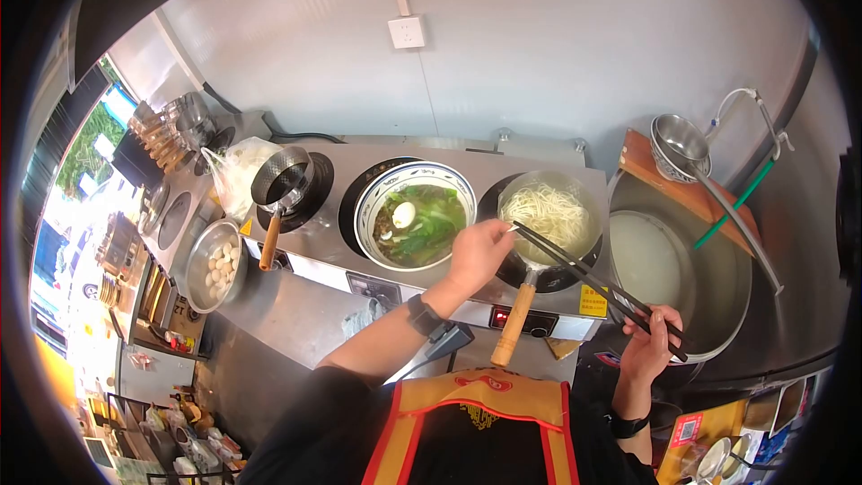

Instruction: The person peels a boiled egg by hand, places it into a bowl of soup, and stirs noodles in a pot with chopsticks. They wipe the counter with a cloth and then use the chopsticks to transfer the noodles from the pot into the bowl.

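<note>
Long dark chopsticks (588,278) slant across the front of a pan of pale noodles (549,216). My right hand (653,341) is closed round their lower right part. At their upper left end, the fingers of my left hand (482,251) pinch together on the tips, beside the pan's left edge. The pan's wooden handle (514,325) points toward me. Left of the pan stands a large patterned bowl (365,224) with green broth, leafy greens and a peeled egg (404,215).
An empty strainer pan (285,181) sits on the left burner, near a plastic bag (241,172) and a metal bowl of eggs (220,269). At right are a large pot (732,305) of cloudy liquid, a wooden board (642,166) and a long-handled ladle (732,216).
</note>
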Demonstrator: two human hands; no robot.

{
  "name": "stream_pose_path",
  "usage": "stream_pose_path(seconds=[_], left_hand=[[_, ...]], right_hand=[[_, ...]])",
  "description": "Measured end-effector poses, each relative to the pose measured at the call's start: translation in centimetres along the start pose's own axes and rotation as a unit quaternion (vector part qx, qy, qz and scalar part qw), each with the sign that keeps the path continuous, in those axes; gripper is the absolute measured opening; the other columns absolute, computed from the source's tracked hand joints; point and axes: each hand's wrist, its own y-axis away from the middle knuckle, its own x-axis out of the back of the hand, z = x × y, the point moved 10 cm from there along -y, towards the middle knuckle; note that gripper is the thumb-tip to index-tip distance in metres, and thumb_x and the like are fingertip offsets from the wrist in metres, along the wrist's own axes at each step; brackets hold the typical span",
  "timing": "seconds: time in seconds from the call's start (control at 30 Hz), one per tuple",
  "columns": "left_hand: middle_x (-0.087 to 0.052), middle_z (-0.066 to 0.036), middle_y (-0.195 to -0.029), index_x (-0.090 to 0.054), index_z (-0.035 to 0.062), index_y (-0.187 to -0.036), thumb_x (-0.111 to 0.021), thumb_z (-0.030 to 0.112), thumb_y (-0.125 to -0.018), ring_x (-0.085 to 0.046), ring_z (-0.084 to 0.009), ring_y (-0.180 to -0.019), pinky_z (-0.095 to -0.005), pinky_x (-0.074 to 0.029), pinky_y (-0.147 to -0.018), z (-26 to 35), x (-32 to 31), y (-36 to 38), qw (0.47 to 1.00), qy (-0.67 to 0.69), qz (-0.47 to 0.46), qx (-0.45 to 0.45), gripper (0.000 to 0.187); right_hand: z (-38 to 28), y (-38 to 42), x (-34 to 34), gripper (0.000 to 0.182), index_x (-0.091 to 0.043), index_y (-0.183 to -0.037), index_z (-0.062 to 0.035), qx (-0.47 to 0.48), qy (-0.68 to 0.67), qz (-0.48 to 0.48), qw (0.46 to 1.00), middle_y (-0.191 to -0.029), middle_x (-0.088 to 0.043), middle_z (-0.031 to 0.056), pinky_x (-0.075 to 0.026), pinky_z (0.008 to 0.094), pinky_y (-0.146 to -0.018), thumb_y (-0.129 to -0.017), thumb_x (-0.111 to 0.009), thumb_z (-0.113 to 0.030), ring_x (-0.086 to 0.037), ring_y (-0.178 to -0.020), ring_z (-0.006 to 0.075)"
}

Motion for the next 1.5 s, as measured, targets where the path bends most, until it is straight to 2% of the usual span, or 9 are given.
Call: stream_pose_path(seconds=[0.13, 0.2, 0.43, 0.73, 0.8, 1.13, 1.2, 1.33, 1.5], left_hand=[[-0.068, -0.013, -0.079, -0.071, 0.008, -0.093, -0.066, 0.022, -0.084, -0.065, -0.0323, -0.07, -0.0392, -0.051, -0.062, 1.1, 0.5, 0.5, 0.998, -0.056, 0.015, -0.039, 0.017], [-0.069, -0.011, -0.076, -0.073, 0.0072, -0.09, -0.068, 0.019, -0.083, -0.066, -0.0293, -0.067, -0.0363, -0.051, -0.059, 2.5, 1.1, 1.0, 0.984, -0.109, 0.066, -0.127, 0.014], [-0.068, -0.009, -0.078, -0.071, 0.009, -0.083, -0.07, 0.018, -0.081, -0.065, -0.0294, -0.069, -0.0371, -0.051, -0.06, 3.5, 1.7, 0.9, 0.977, -0.166, 0.039, -0.125, 0.01], [-0.069, -0.009, -0.079, -0.072, 0.0071, -0.083, -0.072, 0.017, -0.079, -0.065, -0.0278, -0.068, -0.0362, -0.051, -0.061, 4.5, 2.5, -0.4, 0.979, -0.145, -0.01, -0.14, 0.011], [-0.067, -0.009, -0.078, -0.071, 0.0095, -0.082, -0.069, 0.019, -0.079, -0.064, -0.0309, -0.072, -0.0406, -0.051, -0.062, 5.1, 2.2, -0.2, 0.976, -0.116, -0.028, -0.185, 0.011], [-0.063, -0.01, -0.074, -0.07, 0.0098, -0.079, -0.064, 0.014, -0.077, -0.062, -0.0327, -0.067, -0.0419, -0.051, -0.058, 5.1, 1.5, 0.1, 0.967, -0.152, -0.01, -0.202, 0.007], [-0.062, -0.006, -0.073, -0.067, 0.0084, -0.075, -0.065, 0.013, -0.075, -0.062, -0.0285, -0.064, -0.0372, -0.05, -0.056, 5.1, 1.1, 0.2, 0.961, -0.191, -0.005, -0.2, 0.005], [-0.059, -0.006, -0.069, -0.065, 0.0082, -0.074, -0.066, 0.012, -0.073, -0.062, -0.0283, -0.063, -0.0368, -0.049, -0.055, 5.2, 0.8, 0.3, 0.957, -0.203, 0.012, -0.208, 0.004], [-0.062, -0.007, -0.075, -0.067, 0.006, -0.078, -0.067, 0.006, -0.071, -0.06, -0.0265, -0.061, -0.033, -0.049, -0.055, 4.8, 2.1, 0.4, 0.971, -0.102, 0.079, -0.204, 0.007]], right_hand=[[-0.2, -0.1, 0.2, 0.013, -0.058, -0.097, 0.0004, 0.009, 0.015, 0.008, 1.0, -0.087, -0.065, 0.0149, -0.054, 0.0264, -0.051, -0.092, -0.058, -0.012, -0.066, -0.062, 0.0212], [-0.2, 0.0, 0.2, 0.014, -0.058, -0.097, 0.0012, 0.019, 0.035, 0.004, 0.999, -0.086, -0.065, 0.0158, -0.055, 0.0258, -0.051, -0.092, -0.058, -0.011, -0.066, -0.063, 0.0212], [0.0, 0.0, 0.4, 0.019, -0.057, -0.095, 0.0018, 0.013, 0.053, 0.011, 0.998, -0.085, -0.064, 0.0157, -0.054, 0.0272, -0.053, -0.088, -0.063, -0.015, -0.066, -0.062, 0.0219], [3.0, 0.1, -1.5, 0.022, -0.058, -0.1, 0.0009, -0.101, 0.009, -0.023, 0.995, -0.086, -0.065, 0.0169, -0.054, 0.0296, -0.052, -0.088, -0.064, -0.016, -0.066, -0.064, 0.0231], [3.5, -0.1, -1.3, 0.021, -0.058, -0.1, 0.0008, -0.098, -0.001, -0.017, 0.995, -0.085, -0.065, 0.017, -0.054, 0.0292, -0.053, -0.088, -0.064, -0.016, -0.066, -0.065, 0.0231], [3.0, 0.0, 0.2, 0.013, -0.057, -0.099, 0.0003, -0.041, 0.016, -0.002, 0.999, -0.085, -0.067, 0.0149, -0.055, 0.0277, -0.054, -0.092, -0.06, -0.01, -0.067, -0.065, 0.02], [2.6, 0.1, 0.1, 0.013, -0.057, -0.098, 0.0003, -0.037, 0.021, -0.002, 0.999, -0.085, -0.067, 0.015, -0.055, 0.0276, -0.055, -0.092, -0.06, -0.01, -0.066, -0.065, 0.02], [2.1, 0.2, 0.1, 0.017, -0.058, -0.095, 0.0017, -0.019, 0.034, 0.016, 0.999, -0.08, -0.065, 0.0147, -0.054, 0.0293, -0.059, -0.089, -0.062, -0.013, -0.063, -0.06, 0.0194], [1.8, 0.3, 0.0, 0.016, -0.059, -0.094, 0.0016, -0.005, 0.093, 0.017, 0.996, -0.079, -0.065, 0.0134, -0.053, 0.0284, -0.06, -0.089, -0.062, -0.013, -0.063, -0.06, 0.0184]])
